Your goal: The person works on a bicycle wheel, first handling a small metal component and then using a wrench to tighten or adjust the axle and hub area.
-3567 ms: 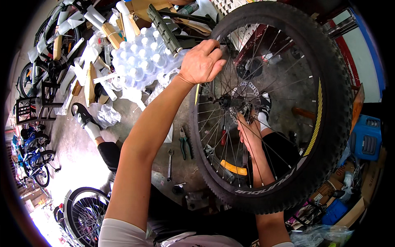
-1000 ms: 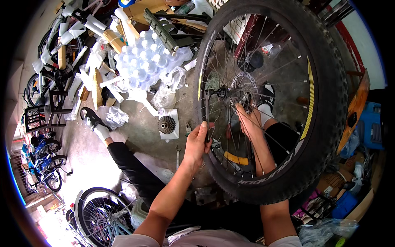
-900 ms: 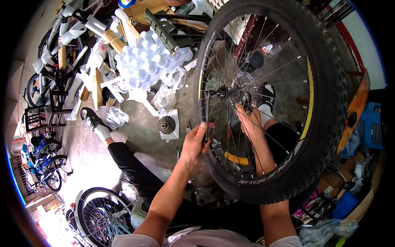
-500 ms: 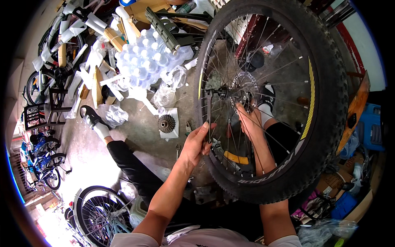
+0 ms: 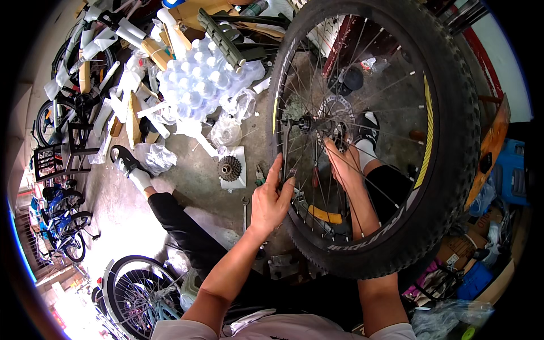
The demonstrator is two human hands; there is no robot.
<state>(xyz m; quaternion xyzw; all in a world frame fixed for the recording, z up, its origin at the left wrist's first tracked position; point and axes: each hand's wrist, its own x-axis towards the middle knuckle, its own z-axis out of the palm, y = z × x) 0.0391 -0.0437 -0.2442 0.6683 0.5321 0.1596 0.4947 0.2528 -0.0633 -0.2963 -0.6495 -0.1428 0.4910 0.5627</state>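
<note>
A bicycle wheel with a knobby black tyre stands tilted before me. A long dark wrench sits at the end of its hub. My left hand is at the wrench's lower end, index finger straight along it and thumb apart on the other side; its remaining fingers are hidden. Seen through the spokes, my right hand is closed beside the brake disc, on something I cannot make out. A cassette of sprockets rests on a white sheet on the floor.
Shrink-wrapped bottles and packing scraps lie at the far left. Pliers and another wrench are on the floor between my legs. A blue case stands at the right. Another bicycle wheel is at lower left.
The wrench's lower end has swung slightly left. My left hand has loosened from around the handle, its index finger now stretched out. My right hand stays by the disc.
</note>
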